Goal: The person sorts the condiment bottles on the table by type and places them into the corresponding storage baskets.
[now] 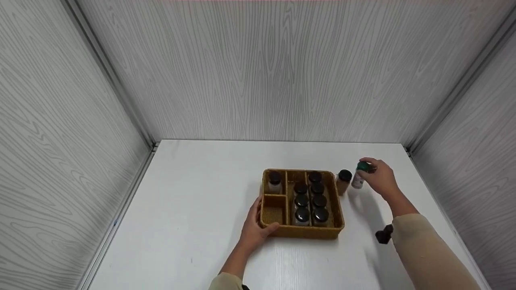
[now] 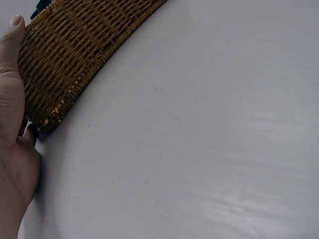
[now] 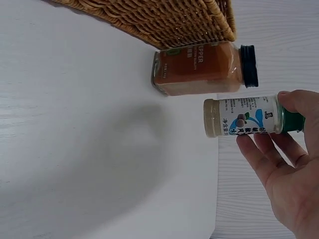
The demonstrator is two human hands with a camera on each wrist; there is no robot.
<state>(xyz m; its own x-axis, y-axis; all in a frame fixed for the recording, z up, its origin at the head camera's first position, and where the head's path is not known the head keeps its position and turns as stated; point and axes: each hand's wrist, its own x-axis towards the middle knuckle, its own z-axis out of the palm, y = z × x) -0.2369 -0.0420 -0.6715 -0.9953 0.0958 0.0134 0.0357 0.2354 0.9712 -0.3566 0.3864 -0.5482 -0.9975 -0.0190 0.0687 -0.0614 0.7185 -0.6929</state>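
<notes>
My right hand point(image 1: 379, 177) pinches a small spice shaker point(image 3: 244, 116) by its green cap, with thumb on one side and fingers on the other. The shaker has a white label and pale powder near its base. Beside it stands a square pepper jar point(image 3: 197, 68) with a black lid and reddish-brown powder, close against the basket's right side. My left hand point(image 1: 254, 229) grips the front left corner of the divided wicker basket point(image 1: 306, 231), thumb over the front rim and fingers along the left side. Black-lidded jars point(image 1: 301, 201) fill two rows inside.
One more black-lidded jar point(image 1: 275, 183) sits in the basket's back left compartment; the front left compartment point(image 1: 273, 215) shows its woven floor. The white table point(image 1: 193, 209) is bounded by wood-grain panels point(image 1: 278, 80) at the back and sides.
</notes>
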